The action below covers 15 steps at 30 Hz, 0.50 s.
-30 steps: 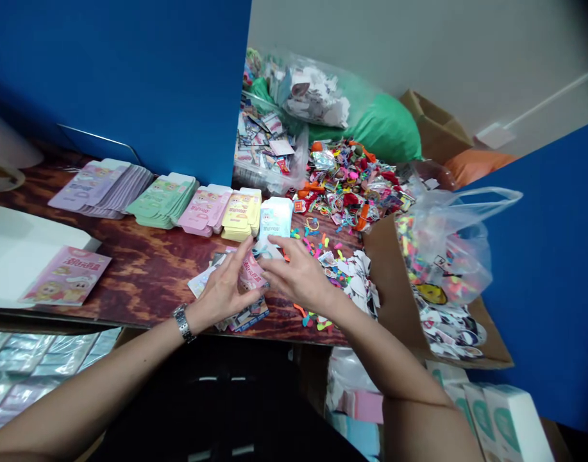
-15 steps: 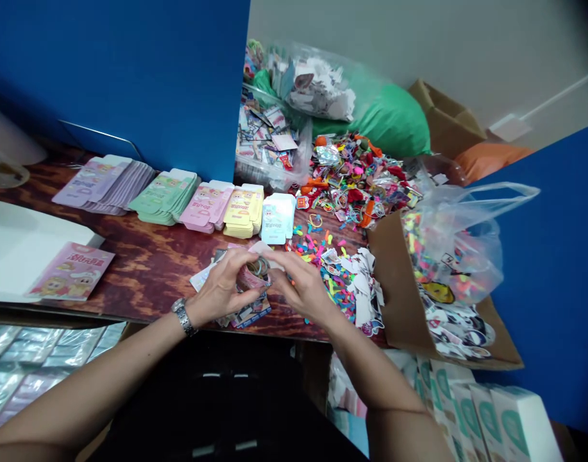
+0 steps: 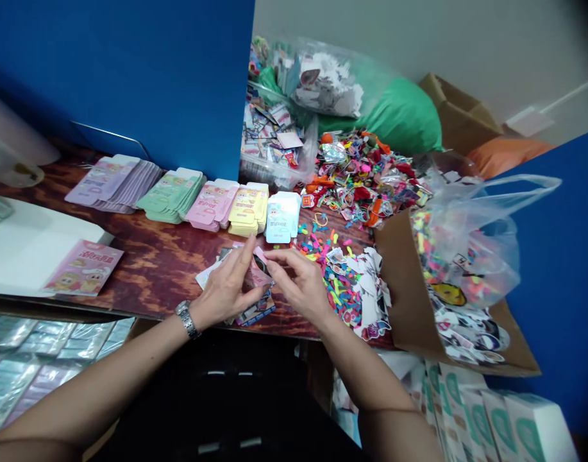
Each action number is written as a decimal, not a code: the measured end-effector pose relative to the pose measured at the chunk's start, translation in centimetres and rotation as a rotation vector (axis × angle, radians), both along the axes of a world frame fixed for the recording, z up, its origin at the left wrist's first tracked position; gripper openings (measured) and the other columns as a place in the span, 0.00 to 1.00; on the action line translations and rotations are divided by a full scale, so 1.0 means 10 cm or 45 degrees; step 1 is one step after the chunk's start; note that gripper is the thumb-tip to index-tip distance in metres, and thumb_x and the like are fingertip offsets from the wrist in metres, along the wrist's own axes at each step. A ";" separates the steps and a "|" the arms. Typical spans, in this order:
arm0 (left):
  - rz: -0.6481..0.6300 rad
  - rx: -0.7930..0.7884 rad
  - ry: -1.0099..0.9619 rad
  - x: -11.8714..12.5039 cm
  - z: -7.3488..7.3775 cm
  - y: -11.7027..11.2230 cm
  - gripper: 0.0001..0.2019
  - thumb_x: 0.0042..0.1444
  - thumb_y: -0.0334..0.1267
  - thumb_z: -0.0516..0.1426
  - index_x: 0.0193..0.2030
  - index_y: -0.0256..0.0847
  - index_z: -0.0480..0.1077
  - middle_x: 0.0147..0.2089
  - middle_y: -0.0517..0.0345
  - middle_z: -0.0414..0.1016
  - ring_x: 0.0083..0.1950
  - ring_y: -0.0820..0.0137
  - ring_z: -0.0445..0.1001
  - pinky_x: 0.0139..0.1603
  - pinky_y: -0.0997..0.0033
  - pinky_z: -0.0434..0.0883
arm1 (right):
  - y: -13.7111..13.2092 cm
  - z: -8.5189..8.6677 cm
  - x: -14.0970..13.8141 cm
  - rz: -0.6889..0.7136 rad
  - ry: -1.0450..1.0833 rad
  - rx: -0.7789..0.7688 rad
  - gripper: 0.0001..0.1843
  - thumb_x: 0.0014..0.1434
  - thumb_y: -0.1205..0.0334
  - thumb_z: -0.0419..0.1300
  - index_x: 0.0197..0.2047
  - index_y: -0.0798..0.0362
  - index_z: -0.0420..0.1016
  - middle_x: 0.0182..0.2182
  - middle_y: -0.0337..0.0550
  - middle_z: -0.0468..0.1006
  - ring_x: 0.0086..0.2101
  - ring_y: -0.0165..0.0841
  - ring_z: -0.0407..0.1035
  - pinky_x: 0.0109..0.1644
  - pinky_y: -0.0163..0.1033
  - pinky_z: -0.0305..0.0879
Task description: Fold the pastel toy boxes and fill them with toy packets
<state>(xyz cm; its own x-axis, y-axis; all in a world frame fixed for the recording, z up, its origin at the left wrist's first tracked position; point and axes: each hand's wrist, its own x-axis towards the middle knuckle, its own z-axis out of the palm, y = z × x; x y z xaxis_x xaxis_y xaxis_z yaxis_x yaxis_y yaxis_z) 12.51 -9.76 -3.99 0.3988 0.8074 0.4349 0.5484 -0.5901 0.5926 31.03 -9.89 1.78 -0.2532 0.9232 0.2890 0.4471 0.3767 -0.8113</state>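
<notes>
The left hand (image 3: 224,289), a steel watch (image 3: 187,319) on its wrist, is closed around a small pink paper packet (image 3: 258,274), with the fingers rising behind it. The packet is too hidden to read. The right hand (image 3: 297,289) curls in from 3 o'clock, its fingertips (image 3: 270,254) at the packet's edge, though whether they touch is hard to tell. Under the hands lies a loose stack of printed cards (image 3: 258,312) on a wood-grain tabletop (image 3: 154,276). At 12 o'clock stands a pale blue stack of die-cut card blanks (image 3: 281,218), with yellow, pink, green and lilac stacks (image 3: 211,204) running toward 10 o'clock. At 1 o'clock lie bright plastic pieces (image 3: 317,247). At 2 o'clock, white sticker cut-outs (image 3: 368,295) sit beside a cardboard box (image 3: 399,289) holding a plastic bag (image 3: 471,240). A pink booklet (image 3: 84,268) lies at 9 o'clock.
</notes>
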 end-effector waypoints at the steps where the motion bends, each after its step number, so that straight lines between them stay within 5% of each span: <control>1: 0.014 -0.003 0.008 0.00 0.00 0.00 0.48 0.59 0.39 0.59 0.75 0.40 0.28 0.57 0.42 0.68 0.54 0.58 0.71 0.52 0.60 0.72 | 0.01 0.00 -0.01 -0.028 -0.003 -0.032 0.10 0.66 0.61 0.58 0.47 0.52 0.78 0.40 0.44 0.81 0.40 0.31 0.76 0.43 0.35 0.74; 15: 0.067 0.000 0.089 -0.03 -0.01 0.01 0.49 0.59 0.42 0.57 0.75 0.42 0.25 0.56 0.42 0.66 0.54 0.56 0.70 0.50 0.58 0.73 | 0.03 -0.01 -0.07 0.011 -0.214 0.067 0.13 0.67 0.61 0.57 0.53 0.51 0.76 0.46 0.46 0.82 0.44 0.34 0.76 0.51 0.39 0.73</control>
<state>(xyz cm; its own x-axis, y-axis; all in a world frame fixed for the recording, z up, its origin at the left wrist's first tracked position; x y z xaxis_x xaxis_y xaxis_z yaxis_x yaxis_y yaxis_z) 12.26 -9.67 -4.12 0.3854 0.8280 0.4073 0.6188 -0.5593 0.5516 30.31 -9.58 1.71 -0.3099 0.9057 0.2894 0.5716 0.4207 -0.7045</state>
